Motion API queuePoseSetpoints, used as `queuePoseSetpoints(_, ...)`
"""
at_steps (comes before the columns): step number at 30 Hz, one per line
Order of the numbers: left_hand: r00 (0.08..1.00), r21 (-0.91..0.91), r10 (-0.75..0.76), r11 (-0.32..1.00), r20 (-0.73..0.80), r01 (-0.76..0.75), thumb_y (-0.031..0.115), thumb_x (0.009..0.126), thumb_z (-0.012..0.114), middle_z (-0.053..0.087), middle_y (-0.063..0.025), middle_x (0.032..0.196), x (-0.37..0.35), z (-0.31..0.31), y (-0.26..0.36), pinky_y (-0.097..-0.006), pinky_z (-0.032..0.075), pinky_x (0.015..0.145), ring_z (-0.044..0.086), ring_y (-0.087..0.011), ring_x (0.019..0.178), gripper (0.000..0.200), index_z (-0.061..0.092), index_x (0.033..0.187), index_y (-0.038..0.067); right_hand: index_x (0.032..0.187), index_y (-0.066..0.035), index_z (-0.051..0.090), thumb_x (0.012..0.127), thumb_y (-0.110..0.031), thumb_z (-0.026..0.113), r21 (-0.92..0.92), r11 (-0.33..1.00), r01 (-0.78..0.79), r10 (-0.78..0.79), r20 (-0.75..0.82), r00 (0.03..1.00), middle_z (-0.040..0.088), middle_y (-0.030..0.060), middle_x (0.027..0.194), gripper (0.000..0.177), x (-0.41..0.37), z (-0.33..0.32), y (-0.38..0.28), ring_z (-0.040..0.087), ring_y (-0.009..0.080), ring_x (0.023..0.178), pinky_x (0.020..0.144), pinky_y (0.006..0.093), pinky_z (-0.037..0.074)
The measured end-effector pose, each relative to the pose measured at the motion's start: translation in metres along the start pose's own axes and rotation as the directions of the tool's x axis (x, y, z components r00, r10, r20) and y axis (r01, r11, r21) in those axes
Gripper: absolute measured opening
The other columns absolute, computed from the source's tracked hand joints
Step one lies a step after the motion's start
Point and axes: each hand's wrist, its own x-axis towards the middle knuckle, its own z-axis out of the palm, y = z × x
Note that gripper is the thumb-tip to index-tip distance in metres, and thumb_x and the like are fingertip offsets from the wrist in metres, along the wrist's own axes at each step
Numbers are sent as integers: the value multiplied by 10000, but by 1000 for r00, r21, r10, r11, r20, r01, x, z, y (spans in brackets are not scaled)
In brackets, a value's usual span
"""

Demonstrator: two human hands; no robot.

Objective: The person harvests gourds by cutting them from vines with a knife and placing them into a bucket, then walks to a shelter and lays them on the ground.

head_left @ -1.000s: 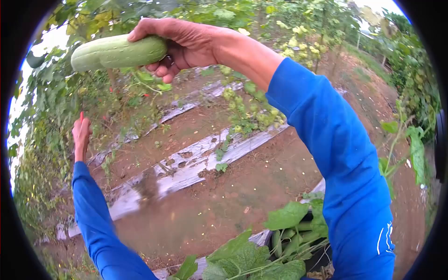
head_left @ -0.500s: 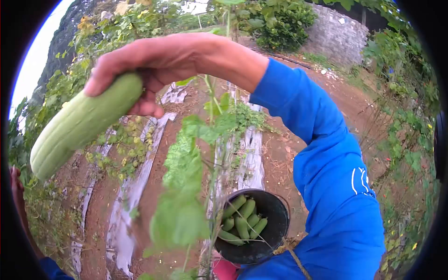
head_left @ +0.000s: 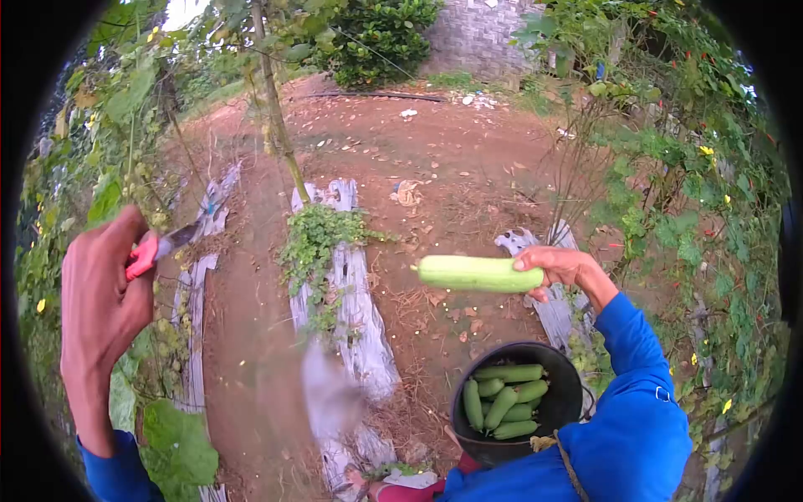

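My right hand (head_left: 565, 269) grips one end of a long pale-green gourd (head_left: 477, 274). The gourd lies level in the air, above and beyond a black bucket (head_left: 571, 393) at my front. Inside the bucket rest several similar green gourds (head_left: 503, 407). On the left side, my raised left hand (head_left: 100, 293) is closed around the red handle of a knife (head_left: 144, 256). Its blade sticks out toward the upper right, away from the gourd. Leafy vines stand right behind that hand.
Vines on poles (head_left: 276, 109) rise at the left, and tall flowering vines (head_left: 677, 192) line the right. Strips of silvery plastic sheeting (head_left: 364, 326) cover the reddish soil (head_left: 251, 335). A block wall (head_left: 477, 38) stands far back. A rope (head_left: 571, 468) hangs near the bucket.
My right hand has carried the gourd from the upper left across to the right, near the bucket. My left hand has risen into fuller view with the knife. The camera view has shifted.
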Motion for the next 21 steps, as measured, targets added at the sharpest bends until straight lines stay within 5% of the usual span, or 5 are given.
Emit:
queuePoseSetpoints(7, 957, -131, 233, 969, 174, -212, 108, 668, 564, 514, -213, 587, 62, 145, 61, -513, 415, 571, 537, -447, 608, 118, 491, 716, 28, 1118, 20, 595, 897, -428, 626, 83, 928, -363, 369, -72, 927, 559, 48, 767, 500, -74, -25, 97, 535, 129, 579, 489, 282, 465)
queuePoseSetpoints(10, 953, -323, 204, 938, 223, -125, 134, 736, 567, 523, -245, 607, 73, 225, 82, -524, 403, 563, 546, -464, 631, 134, 504, 707, 20, 1112, 19, 608, 874, -441, 653, 29, 913, -407, 403, -223, 888, 564, 51, 831, 521, -129, -24, 102, 551, 141, 595, 526, 288, 489)
queuePoseSetpoints(13, 964, -509, 119, 861, 237, 19, 192, 835, 578, 511, -258, 614, 59, 308, 105, -482, 405, 538, 544, -455, 597, 239, 520, 704, 1, 1116, 23, 609, 866, -442, 663, 30, 868, -496, 478, -325, 816, 585, 82, 919, 531, -191, -29, 104, 575, 155, 615, 563, 291, 522)
queuePoseSetpoints(17, 947, -777, 31, 581, 320, 243, 223, 861, 590, 561, -95, 574, -6, 510, 137, -373, 404, 483, 509, -206, 470, 240, 599, 734, 19, 1222, 4, 611, 861, -501, 665, 146, 829, -540, 544, -435, 717, 602, 135, 1126, 624, -284, -27, 133, 633, 197, 718, 646, 312, 566)
queuePoseSetpoints(21, 720, -731, 132, 189, 681, 656, 273, 884, 571, 566, -20, 585, -72, 516, 254, -252, 314, 370, 436, -98, 418, 222, 634, 811, 73, 1279, 2, 588, 852, -495, 690, 311, 764, -565, 645, -392, 656, 571, 130, 1245, 663, -362, -4, 167, 652, 221, 840, 775, 326, 576)
